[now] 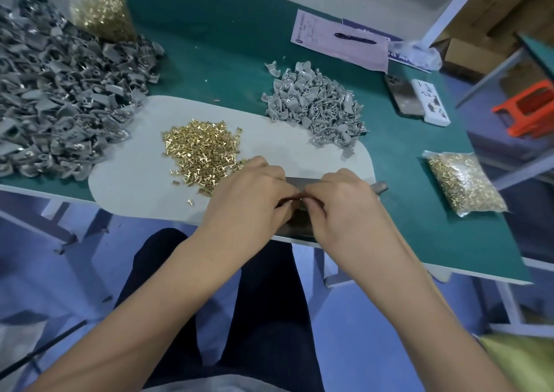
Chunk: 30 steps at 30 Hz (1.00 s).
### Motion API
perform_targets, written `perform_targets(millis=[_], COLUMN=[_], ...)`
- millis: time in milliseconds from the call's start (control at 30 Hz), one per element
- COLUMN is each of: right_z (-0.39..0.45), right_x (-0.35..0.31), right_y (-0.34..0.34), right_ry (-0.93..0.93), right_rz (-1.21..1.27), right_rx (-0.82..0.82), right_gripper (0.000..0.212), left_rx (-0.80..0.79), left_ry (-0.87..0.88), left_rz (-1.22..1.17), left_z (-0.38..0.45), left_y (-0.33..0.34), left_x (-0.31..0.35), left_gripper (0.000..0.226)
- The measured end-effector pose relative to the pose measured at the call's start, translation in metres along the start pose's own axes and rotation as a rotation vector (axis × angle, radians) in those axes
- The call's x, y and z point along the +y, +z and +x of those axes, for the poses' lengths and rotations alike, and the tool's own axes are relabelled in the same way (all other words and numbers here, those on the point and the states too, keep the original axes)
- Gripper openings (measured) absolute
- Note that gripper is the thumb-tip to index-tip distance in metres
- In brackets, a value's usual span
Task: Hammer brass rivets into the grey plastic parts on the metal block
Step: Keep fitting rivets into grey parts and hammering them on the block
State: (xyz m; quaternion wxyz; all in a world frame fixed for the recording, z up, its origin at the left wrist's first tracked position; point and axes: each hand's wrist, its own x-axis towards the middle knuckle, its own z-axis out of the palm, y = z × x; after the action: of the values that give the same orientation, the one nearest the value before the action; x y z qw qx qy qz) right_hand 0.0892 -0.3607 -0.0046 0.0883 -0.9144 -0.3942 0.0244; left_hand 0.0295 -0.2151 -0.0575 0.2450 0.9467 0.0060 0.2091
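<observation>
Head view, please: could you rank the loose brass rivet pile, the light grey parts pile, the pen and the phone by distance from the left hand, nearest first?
From the left hand:
1. Loose brass rivet pile, just beyond it on the white mat.
2. Light grey parts pile, farther back and right.
3. Phone and pen, far right and rear: too close to call.

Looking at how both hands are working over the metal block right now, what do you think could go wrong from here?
1. The left hand and right hand meet fingertip to fingertip over the metal block; whatever small piece they pinch could slip and drop off the near table edge.
2. The loose rivet pile lies right beside the left hand, with strays near the edge; a nudge may scatter more.
3. Fingers this close to the block risk a blow once hammering starts.
</observation>
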Motion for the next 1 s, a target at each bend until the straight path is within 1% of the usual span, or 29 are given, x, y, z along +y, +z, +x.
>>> perform_targets(millis=[67,200,267,367,500,567,633,733,833,933,1000], right_z=[-0.004,-0.01,-0.011,-0.013,-0.006,-0.001,0.001,-0.002,-0.005,-0.007,-0.008], right_x=[0.006,0.008,0.008,0.006,0.0,0.001,0.003,0.006,0.01,0.014,0.015], right_y=[0.003,0.011,0.011,0.009,0.009,0.007,0.003,0.002,0.009,0.014,0.015], right_ry=[0.038,0.096,0.115,0.08,-0.008,0.001,0.023,0.054,0.063,0.047,0.022], right_rz=[0.1,0.198,0.233,0.177,-0.013,-0.05,-0.024,0.056,0.077,0.108,0.139], right_rx=[0.062,0.167,0.189,0.182,0.078,0.026,-0.015,0.026,0.072,0.118,0.134], right_gripper=[0.016,0.019,0.019,0.018,0.018,0.021,0.023,0.02,0.018,0.017,0.015], left_rx=[0.004,0.027,0.042,0.051,0.051,0.043,0.039,0.039,0.026,0.043,0.042], left_ry=[0.004,-0.019,-0.034,-0.027,-0.007,-0.003,-0.016,-0.032,-0.067,-0.113,-0.123], left_rz=[0.002,-0.012,-0.003,0.034,0.041,0.05,0.047,0.011,-0.01,-0.05,-0.036], left_z=[-0.001,-0.004,-0.006,-0.006,-0.005,-0.005,-0.005,-0.007,-0.011,-0.013,-0.012], left_y=[0.0,0.0,-0.001,0.0,0.001,0.001,0.001,0.002,0.002,0.003,0.003], left_x=[0.0,0.0,0.0,0.003,0.002,0.002,0.003,0.001,0.002,0.005,0.006], left_gripper=[0.007,0.006,0.005,0.004,0.007,0.006,0.005,0.008,0.008,0.007,0.006])
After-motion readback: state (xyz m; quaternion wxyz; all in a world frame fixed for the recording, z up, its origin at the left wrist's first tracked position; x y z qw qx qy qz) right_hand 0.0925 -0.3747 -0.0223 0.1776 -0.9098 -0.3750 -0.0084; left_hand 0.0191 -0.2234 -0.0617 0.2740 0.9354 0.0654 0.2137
